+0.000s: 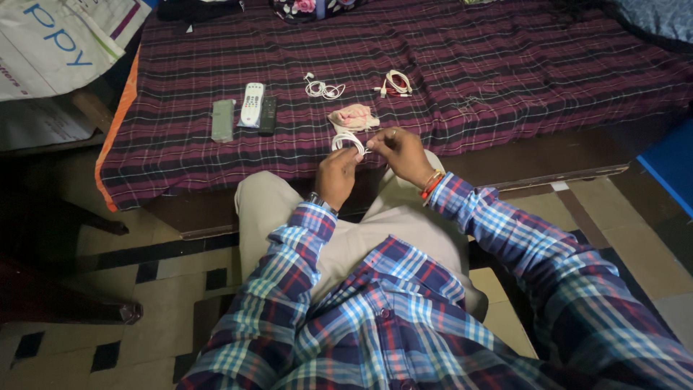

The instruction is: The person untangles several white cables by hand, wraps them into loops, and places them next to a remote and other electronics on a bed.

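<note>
Head view. The person sits before a low bed covered with a maroon checked cloth (pixel 462 65). Both hands are raised over the knees at the cloth's near edge. The left hand (pixel 336 175) is curled, pinching a coiled white cable (pixel 346 139); the right hand (pixel 401 152) is closed too, fingertips nipping the cable's free end beside the coil. Judged step: the coil is being wound or tidied — hands close together, cable not yet set down. The next move calls for a steady pinch on the loops so they do not spring apart.

On the cloth, just beyond the coil, lies a pink pouch (pixel 354 116). Further back sit white earphones (pixel 321 88) and a red-and-white cable bundle (pixel 394 83). To the coil's left — three remote controls (pixel 252 105) side by side. The floor is pale tile with dark squares (pixel 108 354); lighting is dim.
</note>
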